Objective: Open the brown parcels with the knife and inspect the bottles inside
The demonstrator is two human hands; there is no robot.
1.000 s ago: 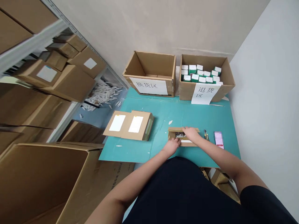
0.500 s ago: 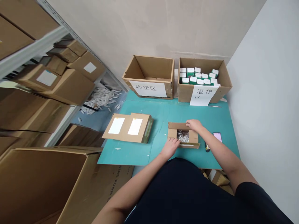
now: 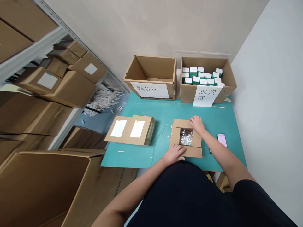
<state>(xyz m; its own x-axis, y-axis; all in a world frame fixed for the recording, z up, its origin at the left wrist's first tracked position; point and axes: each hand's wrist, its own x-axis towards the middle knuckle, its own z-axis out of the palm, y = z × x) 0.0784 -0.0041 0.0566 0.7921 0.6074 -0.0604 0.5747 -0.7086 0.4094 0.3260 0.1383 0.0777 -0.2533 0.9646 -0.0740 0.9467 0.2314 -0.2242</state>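
Note:
A small cardboard box lies on the teal table in front of me with its flaps folded outward. Clear bubble wrap shows in the opening. My left hand presses flat on the near flap, fingers spread. My right hand rests on the far flap at the box's far right corner, fingers stretched over the cardboard.
A flat parcel with two white labels lies to the left. A phone lies at the right. At the back stand an almost empty labelled carton and a carton of green-white boxes. Shelves of cartons and a large open carton fill the left.
The box's flaps have been spread open, baring the bubble wrap. My left hand slid toward me with the near flap; my right hand moved away with the far flap.

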